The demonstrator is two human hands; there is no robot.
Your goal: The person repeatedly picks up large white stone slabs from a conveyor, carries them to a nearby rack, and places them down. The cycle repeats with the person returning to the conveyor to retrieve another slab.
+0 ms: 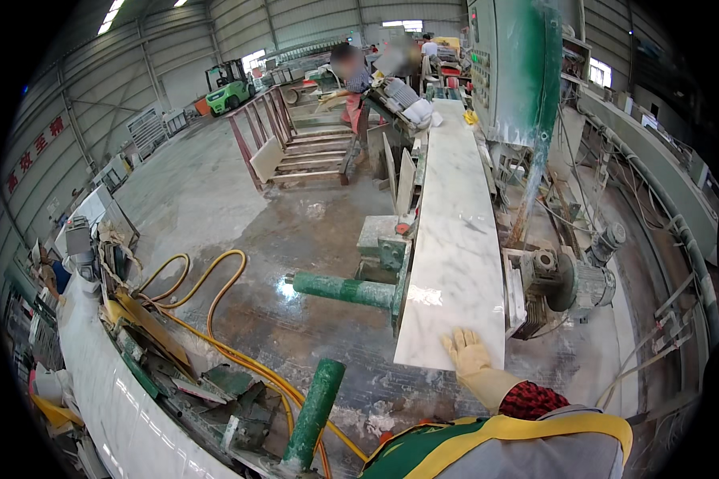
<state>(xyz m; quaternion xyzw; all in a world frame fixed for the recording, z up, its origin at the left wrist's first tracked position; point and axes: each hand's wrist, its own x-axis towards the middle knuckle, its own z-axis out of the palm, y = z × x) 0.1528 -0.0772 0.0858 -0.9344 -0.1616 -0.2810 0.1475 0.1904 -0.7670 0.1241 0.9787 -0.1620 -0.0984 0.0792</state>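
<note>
A long white marble slab (455, 231) with grey veins runs away from me on a conveyor-like machine. On its near end lies my right hand (469, 355), in a cream work glove, palm down with the fingers stretched out. The glove meets a red-and-black patterned sleeve (531, 399). Nothing is gripped in that hand; it only rests on the polished surface. My left hand is out of view.
Left stands a green roller post (315, 411), with yellow hoses (240, 355) across the wet floor. A motor (591, 283) and green control cabinet (511, 72) flank the slab's right side. Farther off are a metal rack (311, 152), a co-worker (353, 80) and a green forklift (228, 89).
</note>
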